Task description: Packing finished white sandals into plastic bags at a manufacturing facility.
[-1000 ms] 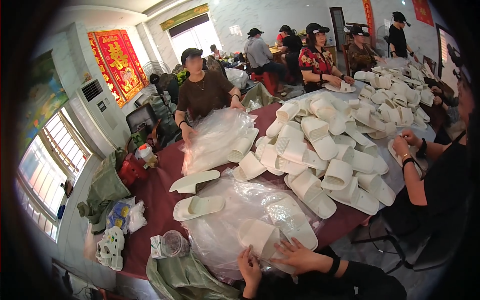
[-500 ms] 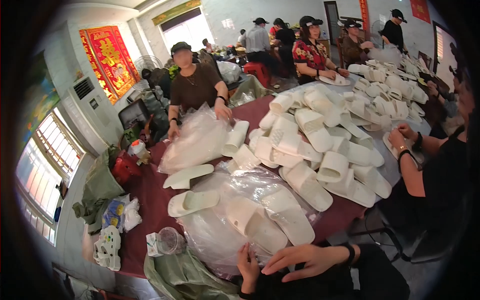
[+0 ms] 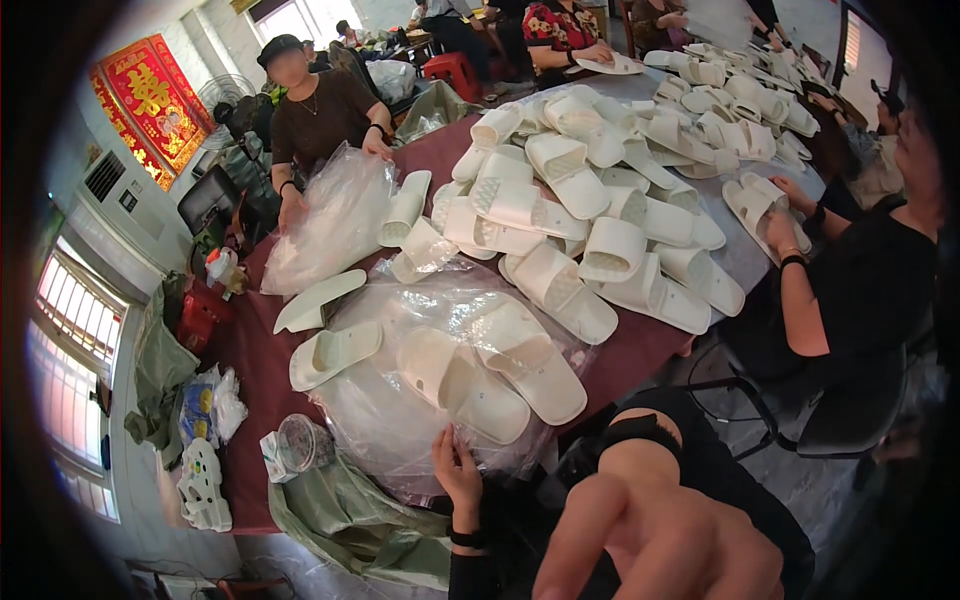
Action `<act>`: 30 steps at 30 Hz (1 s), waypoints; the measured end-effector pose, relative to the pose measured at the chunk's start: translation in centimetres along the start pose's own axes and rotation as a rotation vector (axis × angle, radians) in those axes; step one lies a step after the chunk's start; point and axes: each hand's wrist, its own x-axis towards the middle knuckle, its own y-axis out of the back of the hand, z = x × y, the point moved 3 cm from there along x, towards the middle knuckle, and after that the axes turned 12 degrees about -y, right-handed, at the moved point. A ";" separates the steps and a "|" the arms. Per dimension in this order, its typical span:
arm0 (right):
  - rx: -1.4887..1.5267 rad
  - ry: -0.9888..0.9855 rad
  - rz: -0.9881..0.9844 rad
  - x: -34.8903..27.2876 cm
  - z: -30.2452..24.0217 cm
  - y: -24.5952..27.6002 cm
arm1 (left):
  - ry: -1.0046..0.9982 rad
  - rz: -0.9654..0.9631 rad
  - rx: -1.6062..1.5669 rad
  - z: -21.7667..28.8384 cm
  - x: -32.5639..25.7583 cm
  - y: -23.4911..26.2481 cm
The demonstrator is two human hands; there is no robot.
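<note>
My left hand [image 3: 457, 475] rests at the near edge of a pile of clear plastic bags [image 3: 370, 440], fingers stretched out and slightly apart, with nothing seen in it. My right hand [image 3: 660, 535] is raised large and close at the lower edge. Its fingers bend downward, and their tips are hidden or cut off. Two white slide slippers, a near one [image 3: 465, 385] and one beside it [image 3: 530, 360], lie side by side on the bags. To their left are another white slipper [image 3: 337, 355] and one tipped on its side [image 3: 318, 300].
A large heap of white slippers [image 3: 560, 175] covers the middle of the dark red tablecloth [image 3: 255, 350]. Across the table, a person [image 3: 325, 120] handles plastic bags [image 3: 330, 215]. At right, another person [image 3: 850, 270] holds a slipper. A round clear tub [image 3: 305, 440] and white clog [image 3: 203, 485] stand left.
My right hand has risen from beside the left hand toward the camera. My left hand stays by the bags. The view has shifted, and the person at right now holds a slipper more visibly.
</note>
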 end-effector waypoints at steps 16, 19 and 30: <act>0.048 0.154 0.105 -0.3 0.0 -1.5 | 0.026 -0.019 0.004 0.6 0.1 0.5; 0.114 0.032 0.053 0.3 -0.4 -1.1 | -0.009 -0.018 0.025 0.3 0.1 0.5; 0.405 0.149 0.185 0.7 1.7 -3.0 | -0.053 0.008 0.016 0.4 0.0 0.7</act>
